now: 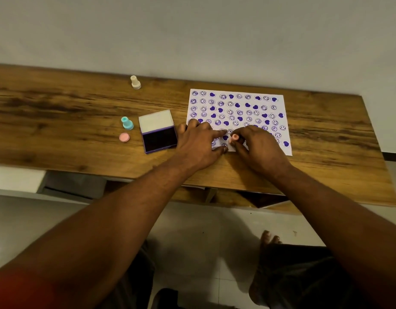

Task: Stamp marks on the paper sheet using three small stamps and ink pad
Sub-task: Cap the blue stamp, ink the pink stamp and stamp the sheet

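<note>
From the head camera, a wooden table (58, 112) runs across the scene against a pale wall. On its right half lies the paper sheet (237, 108), covered in rows of purple smiley faces and hearts. The left hand (198, 143) rests flat on the near left corner of the sheet, fingers spread apart, with the fingertips pressing the paper down. The right hand (257, 148) sits just beside it to the right, near the sheet's near edge, fingers closed around a pink stamp (235, 137) held upright on the paper; only the stamp's rounded pink top shows between thumb and forefinger, and its base is hidden.

Left of the sheet, touching or nearly touching the left hand's wrist side, stands the ink pad (158, 132), lid open: the dark inked pad on the near half, the pale inside of the lid tilted up on the far half. Just left of the ink pad a light blue stamp (127, 123) stands upright, and just near of it lies a round pink cap (124, 137). Well apart, toward the far edge of the table, a cream stamp (135, 82) stands upright.

Below the table edge, tiled floor and a bare foot (268, 239) are visible.
</note>
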